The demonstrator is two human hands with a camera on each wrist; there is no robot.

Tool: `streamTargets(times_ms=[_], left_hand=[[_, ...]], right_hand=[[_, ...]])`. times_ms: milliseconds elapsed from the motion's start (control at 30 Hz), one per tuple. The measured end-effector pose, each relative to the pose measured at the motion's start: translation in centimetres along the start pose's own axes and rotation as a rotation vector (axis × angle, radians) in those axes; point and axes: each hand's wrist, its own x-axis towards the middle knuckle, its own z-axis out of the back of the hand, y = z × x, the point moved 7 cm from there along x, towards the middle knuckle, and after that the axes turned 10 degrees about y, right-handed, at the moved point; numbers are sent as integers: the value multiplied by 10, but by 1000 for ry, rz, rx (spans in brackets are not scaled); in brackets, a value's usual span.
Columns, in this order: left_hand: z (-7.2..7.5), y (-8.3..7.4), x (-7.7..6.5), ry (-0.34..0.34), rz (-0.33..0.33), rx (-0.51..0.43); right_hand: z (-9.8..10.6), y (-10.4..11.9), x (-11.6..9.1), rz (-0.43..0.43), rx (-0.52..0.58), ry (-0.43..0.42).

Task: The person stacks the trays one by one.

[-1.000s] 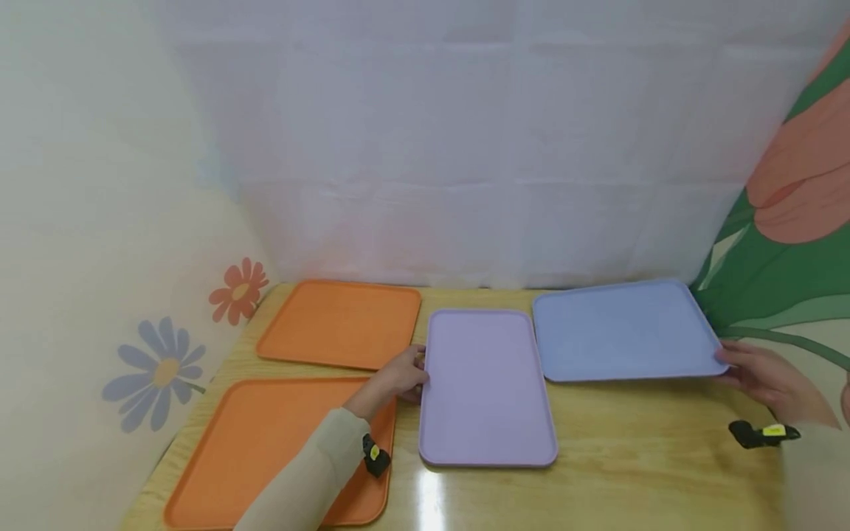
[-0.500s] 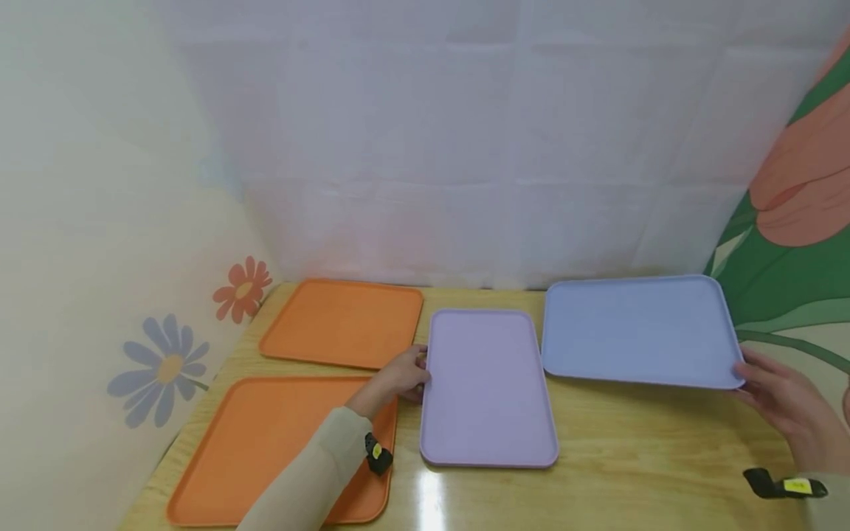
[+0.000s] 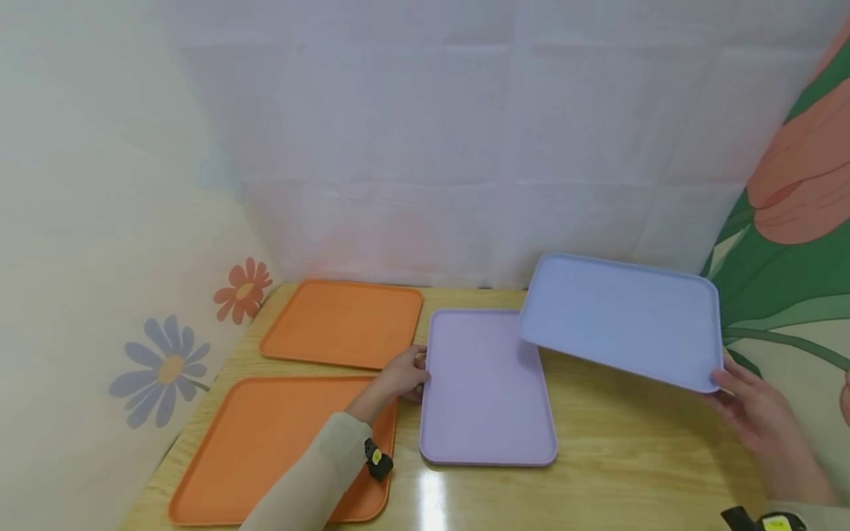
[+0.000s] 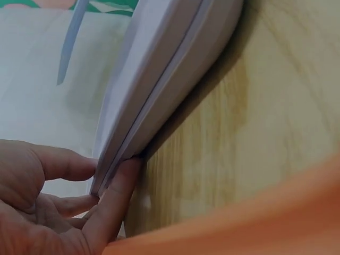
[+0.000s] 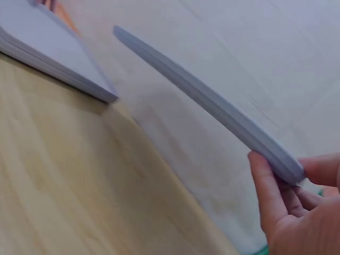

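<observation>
My right hand [image 3: 747, 402] pinches a blue tray [image 3: 624, 321] by its near right corner, thumb on one face and fingers on the other. The tray is raised and tilted above the table, its left end overlapping a purple tray [image 3: 488, 391] in the head view. In the right wrist view the blue tray [image 5: 207, 101] shows edge-on, apart from the purple one. My left hand [image 3: 401, 375] holds the purple tray's left edge. Two stacked rims show in the left wrist view, with a thumb [image 4: 66, 163] at the upper one and a finger [image 4: 119, 194] under the lower.
Two orange trays lie on the wooden table [image 3: 617, 450] at left: a far tray [image 3: 345, 321] and a near tray [image 3: 265, 450] under my left forearm. A white cloth backdrop [image 3: 465, 147] stands behind the table. Flower-painted walls flank both sides.
My right hand has lifted the blue tray off the right side, shifted it left and turned it, so its left end now hangs over the purple tray. My left hand stays in place.
</observation>
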Motion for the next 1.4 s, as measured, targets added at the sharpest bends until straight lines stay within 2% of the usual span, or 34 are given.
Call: streamTargets(times_ms=[133, 267, 367, 433, 533, 633, 733, 900, 967, 1067, 1167, 1233, 1400], left_hand=[[-1, -4, -4, -40, -24, 46], [-3, -18, -10, -116, -98, 243], [-7, -32, -17, -196, -195, 358], [-10, -40, -22, -240, -250, 366], [-17, -47, -29, -282, -311, 324], [-23, -50, -31, -295, -348, 225], [-27, -51, -31, -290, -360, 85], [-35, -49, -25, -225, -345, -298], [-39, -49, -23, -207, -345, -448], [-43, -51, -22, -207, -380, -627], [-47, -51, -22, -236, -415, -758], [-50, -50, -21, -267, -430, -828], [-52, -49, -23, -357, -434, -919]], right_hand=[[-9, -21, 0, 0, 36, -81], [-18, -40, 0, -19, 14, -167], [-28, -53, 1, -33, 1, -195], [-35, -61, 2, -42, -5, -221], [-47, -72, 5, -61, -9, -265], [-59, -82, 8, -82, -14, -298], [-69, -92, 10, -103, -31, -342], [-86, -109, 13, -117, -8, -416], [-94, -115, 16, -84, -1, -398], [-107, -123, 22, -11, 5, -349], [-118, -132, 26, 25, -1, -340], [-124, -139, 28, 11, -25, -368], [-137, -152, 30, -35, -101, -415]])
